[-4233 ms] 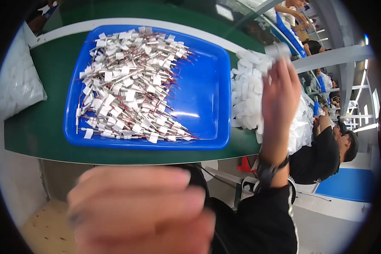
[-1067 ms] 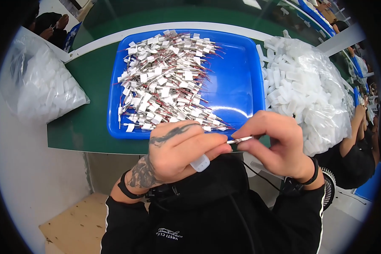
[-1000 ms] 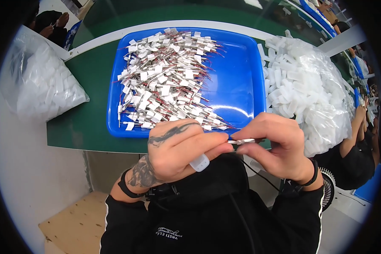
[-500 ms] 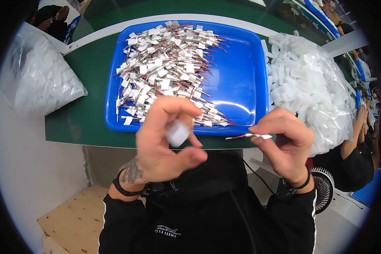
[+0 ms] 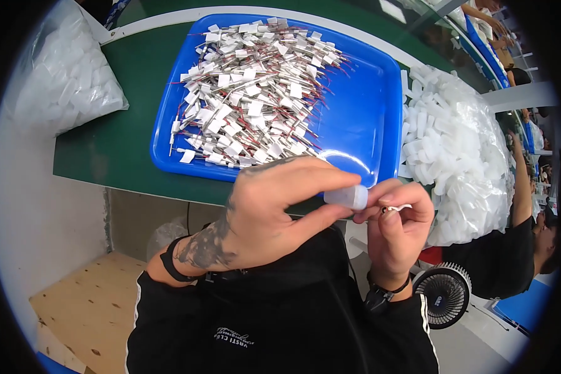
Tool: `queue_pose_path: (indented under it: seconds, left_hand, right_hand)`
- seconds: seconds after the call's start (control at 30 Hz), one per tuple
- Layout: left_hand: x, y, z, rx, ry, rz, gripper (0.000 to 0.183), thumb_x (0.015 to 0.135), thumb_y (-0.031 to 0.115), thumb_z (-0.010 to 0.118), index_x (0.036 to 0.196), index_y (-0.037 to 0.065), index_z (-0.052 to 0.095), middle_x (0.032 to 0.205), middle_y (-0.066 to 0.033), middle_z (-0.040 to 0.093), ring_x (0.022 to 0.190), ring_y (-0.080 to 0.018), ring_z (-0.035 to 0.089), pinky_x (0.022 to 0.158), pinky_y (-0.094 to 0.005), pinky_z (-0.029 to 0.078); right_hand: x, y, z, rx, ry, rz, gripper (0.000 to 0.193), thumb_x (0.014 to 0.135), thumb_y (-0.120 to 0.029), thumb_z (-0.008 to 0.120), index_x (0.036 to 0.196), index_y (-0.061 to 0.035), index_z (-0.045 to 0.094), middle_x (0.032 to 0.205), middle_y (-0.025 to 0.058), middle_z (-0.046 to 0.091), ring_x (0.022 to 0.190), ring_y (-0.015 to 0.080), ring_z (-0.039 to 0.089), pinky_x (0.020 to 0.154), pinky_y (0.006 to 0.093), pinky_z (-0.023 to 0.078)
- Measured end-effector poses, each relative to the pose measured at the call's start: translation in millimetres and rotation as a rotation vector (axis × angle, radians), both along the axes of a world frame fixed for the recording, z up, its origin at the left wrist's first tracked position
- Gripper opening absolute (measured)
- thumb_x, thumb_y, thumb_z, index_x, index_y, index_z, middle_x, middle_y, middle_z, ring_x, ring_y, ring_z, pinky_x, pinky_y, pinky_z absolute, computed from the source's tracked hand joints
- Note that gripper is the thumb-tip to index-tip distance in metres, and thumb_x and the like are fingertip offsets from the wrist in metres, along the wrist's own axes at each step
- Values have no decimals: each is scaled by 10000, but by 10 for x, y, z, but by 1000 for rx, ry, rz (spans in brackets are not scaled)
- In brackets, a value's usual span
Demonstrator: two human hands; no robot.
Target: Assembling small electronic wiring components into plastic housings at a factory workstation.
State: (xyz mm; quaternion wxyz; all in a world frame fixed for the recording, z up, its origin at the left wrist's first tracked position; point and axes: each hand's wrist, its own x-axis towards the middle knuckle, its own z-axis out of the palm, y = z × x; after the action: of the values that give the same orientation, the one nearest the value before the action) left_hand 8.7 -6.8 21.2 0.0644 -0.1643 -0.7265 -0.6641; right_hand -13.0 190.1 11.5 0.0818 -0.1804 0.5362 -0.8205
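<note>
Between the thumb and fingers of my left hand (image 5: 271,202) is a small translucent white plastic sleeve (image 5: 349,197), lying sideways with one end toward my right hand. My right hand (image 5: 400,232) pinches a small wired part with a white tag (image 5: 400,207); its wires are mostly hidden by the fingers. The two hands nearly meet in front of the blue tray (image 5: 358,103). A heap of similar wired parts (image 5: 249,93), with thin metal bodies, red wires and white tags, covers the tray's left and middle.
A clear bag of white plastic sleeves (image 5: 75,81) stands at the left. Another bag of sleeves (image 5: 458,149) lies spread open on the right of the green table (image 5: 100,146). Below it are a black fan (image 5: 444,296) and a co-worker in black (image 5: 495,255).
My left hand has moved right and turned, bringing the sleeve close to my right hand. My right hand has shifted slightly left, still pinching the wired part. The view has shifted somewhat.
</note>
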Motion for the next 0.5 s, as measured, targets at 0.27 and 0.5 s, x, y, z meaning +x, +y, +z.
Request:
queue_pose_path:
  seconds: [0.27, 0.5]
  left_hand:
    - [41, -53, -77, 661, -377, -121, 367, 730, -22, 740, 1051, -91, 575, 1010, -295, 654, 919, -347, 686, 845, -441, 572]
    - [14, -36, -92, 587, -306, -154, 376, 706, -31, 755, 1042, -82, 595, 1026, -287, 652, 905, -318, 689, 837, -423, 572]
  right_hand:
    - [-47, 13, 288, 576, 572, -242, 275, 599, 147, 704, 850, 33, 691, 761, 111, 662, 671, 194, 623, 579, 268, 473]
    - [-63, 39, 328, 665, 690, -219, 293, 605, 126, 717, 878, 21, 701, 766, 97, 647, 665, 185, 625, 551, 265, 480]
